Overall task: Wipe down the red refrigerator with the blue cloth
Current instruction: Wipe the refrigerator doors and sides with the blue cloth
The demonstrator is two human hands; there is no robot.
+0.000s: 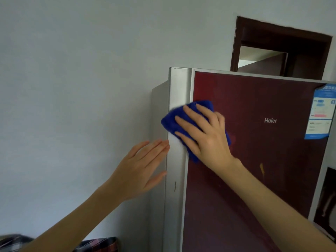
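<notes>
The red refrigerator [254, 160] fills the right half of the view, with a dark red door and a silver strip down its left edge. A folded blue cloth [172, 119] lies across that strip and the door's upper left part. My right hand [205, 135] presses flat on the cloth with spread, straight fingers. My left hand [141, 170] rests flat on the grey left side of the refrigerator, fingers straight, just below and to the left of the cloth.
A blue and white label [321, 111] sticks on the door's upper right. White wall [72, 88] stands to the left. A dark brown door frame [281, 48] rises behind the refrigerator. Plaid fabric [98, 245] shows at the bottom edge.
</notes>
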